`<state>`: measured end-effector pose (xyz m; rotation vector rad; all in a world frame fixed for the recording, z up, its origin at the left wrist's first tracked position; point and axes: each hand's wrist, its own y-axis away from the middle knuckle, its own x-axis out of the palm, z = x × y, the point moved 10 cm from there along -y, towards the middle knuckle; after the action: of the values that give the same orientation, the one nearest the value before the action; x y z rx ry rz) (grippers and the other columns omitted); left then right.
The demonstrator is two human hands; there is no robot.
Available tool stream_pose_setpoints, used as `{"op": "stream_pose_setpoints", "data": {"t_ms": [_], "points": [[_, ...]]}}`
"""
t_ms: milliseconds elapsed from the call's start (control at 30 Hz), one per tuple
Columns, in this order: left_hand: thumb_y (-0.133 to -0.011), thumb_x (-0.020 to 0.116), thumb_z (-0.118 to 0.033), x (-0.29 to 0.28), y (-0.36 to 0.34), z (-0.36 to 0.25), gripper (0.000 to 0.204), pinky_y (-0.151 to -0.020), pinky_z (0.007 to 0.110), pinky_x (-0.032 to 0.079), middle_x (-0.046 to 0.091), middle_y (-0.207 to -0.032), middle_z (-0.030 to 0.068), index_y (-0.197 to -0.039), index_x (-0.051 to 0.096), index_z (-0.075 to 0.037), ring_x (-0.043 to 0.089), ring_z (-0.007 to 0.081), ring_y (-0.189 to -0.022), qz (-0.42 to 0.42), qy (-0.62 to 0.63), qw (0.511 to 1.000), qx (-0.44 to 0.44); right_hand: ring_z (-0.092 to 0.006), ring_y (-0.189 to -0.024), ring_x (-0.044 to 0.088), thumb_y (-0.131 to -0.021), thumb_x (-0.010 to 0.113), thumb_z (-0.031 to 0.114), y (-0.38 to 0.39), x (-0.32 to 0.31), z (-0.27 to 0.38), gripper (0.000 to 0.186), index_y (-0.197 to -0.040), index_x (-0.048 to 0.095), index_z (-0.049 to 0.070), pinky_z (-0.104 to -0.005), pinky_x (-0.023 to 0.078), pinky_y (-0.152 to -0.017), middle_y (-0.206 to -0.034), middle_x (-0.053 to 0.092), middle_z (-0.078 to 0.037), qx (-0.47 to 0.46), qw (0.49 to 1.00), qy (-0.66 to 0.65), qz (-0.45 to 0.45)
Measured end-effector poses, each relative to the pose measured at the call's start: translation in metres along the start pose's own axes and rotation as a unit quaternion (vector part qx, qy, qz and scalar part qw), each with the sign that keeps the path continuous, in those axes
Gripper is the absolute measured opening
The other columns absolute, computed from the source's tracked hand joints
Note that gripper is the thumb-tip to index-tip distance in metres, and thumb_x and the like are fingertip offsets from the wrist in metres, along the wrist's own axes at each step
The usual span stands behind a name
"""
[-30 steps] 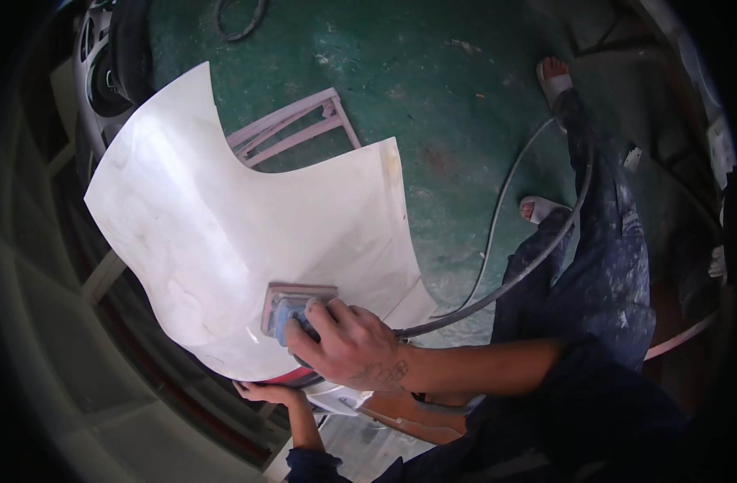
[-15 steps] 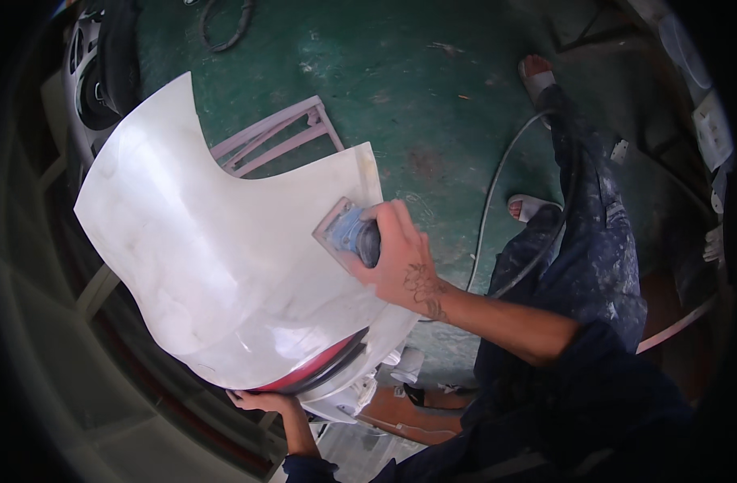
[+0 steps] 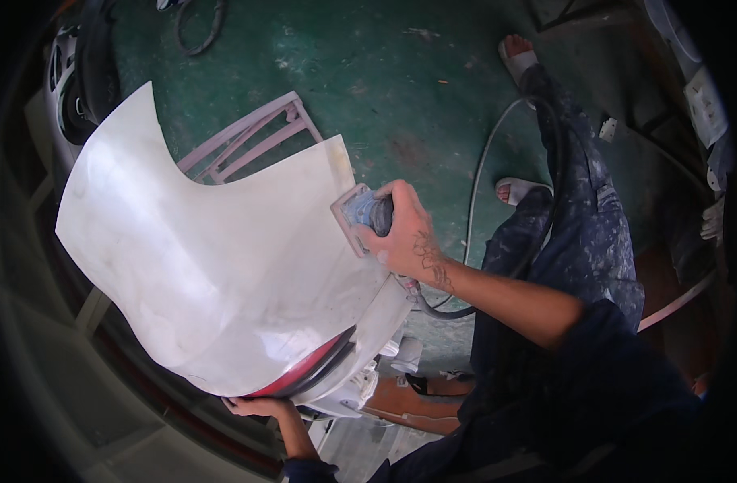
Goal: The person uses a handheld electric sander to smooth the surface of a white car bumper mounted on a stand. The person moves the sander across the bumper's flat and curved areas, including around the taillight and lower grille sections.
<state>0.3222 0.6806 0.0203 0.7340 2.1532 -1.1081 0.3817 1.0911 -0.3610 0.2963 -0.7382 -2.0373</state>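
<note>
broadly, a green, scuffed floor (image 3: 417, 97) lies under everything. over it spreads a curved white panel (image 3: 223, 233), its upper edge scooped out and its lower end bending down. to the right stand legs in dark, stained trousers (image 3: 582, 177). a pale pink slatted frame (image 3: 238, 129) shows beyond the panel's scooped edge. a dark hose (image 3: 449, 313) curves below the right wrist. a red strip (image 3: 300, 369) runs along the panel's lower end. the right hand (image 3: 404, 237) is curled round a blue and black sander (image 3: 358, 211), thumb and fingers pinching its sides, the flat pad at the panel's right margin. the left hand (image 3: 260, 406) touches the lower rim near the strip; whether it grips, i cannot tell.
</note>
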Motion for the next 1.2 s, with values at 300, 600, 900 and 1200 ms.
{"op": "stream_pose_setpoints", "data": {"t_ms": [300, 600, 900, 1200], "points": [[-0.113, 0.047, -0.040, 0.002, -0.003, 0.000, 0.061, -0.110, 0.049, 0.050, 0.045, -0.157, 0.0225, -0.157, 0.042, 0.001, 0.056, 0.0362, -0.132, 0.025, 0.003, 1.000, 0.015, -0.0400, -0.109, 0.069, -0.082, 0.084, 0.034, -0.131, -0.002, -0.009, 0.060, -0.119, 0.056, -0.002, -0.0473, 0.055, -0.095, -0.114, 0.066, -0.025, 0.083, 0.989, 0.113, 0.047], [-0.111, 0.045, -0.043, -0.008, -0.010, 0.016, 0.062, -0.109, 0.050, 0.051, 0.042, -0.156, 0.0189, -0.157, 0.042, -0.001, 0.055, 0.0345, -0.134, 0.037, -0.004, 0.999, 0.033, -0.0395, -0.108, 0.068, -0.084, 0.083, 0.026, -0.042, -0.003, 0.003, 0.054, -0.120, 0.054, 0.000, -0.0471, 0.054, -0.094, -0.116, 0.064, -0.024, 0.090, 0.990, 0.090, 0.062], [-0.113, 0.045, -0.043, -0.002, -0.002, 0.015, 0.063, -0.112, 0.051, 0.049, 0.043, -0.158, 0.0228, -0.159, 0.040, 0.000, 0.054, 0.0365, -0.136, 0.046, 0.013, 0.999, 0.026, -0.0353, -0.094, 0.070, -0.082, 0.086, 0.030, -0.078, 0.005, -0.015, 0.053, -0.116, 0.057, 0.001, -0.0440, 0.055, -0.088, -0.102, 0.068, -0.020, 0.007, 0.999, 0.035, -0.008], [-0.113, 0.044, -0.040, 0.017, 0.005, 0.000, 0.061, -0.113, 0.049, 0.049, 0.045, -0.158, 0.0216, -0.158, 0.041, 0.001, 0.055, 0.0360, -0.135, 0.040, 0.011, 0.999, 0.023, -0.0315, -0.095, 0.071, -0.081, 0.086, 0.034, -0.131, -0.017, -0.008, 0.057, -0.118, 0.059, 0.000, -0.0417, 0.056, -0.089, -0.102, 0.070, -0.019, -0.022, 0.999, -0.002, 0.038]]}}
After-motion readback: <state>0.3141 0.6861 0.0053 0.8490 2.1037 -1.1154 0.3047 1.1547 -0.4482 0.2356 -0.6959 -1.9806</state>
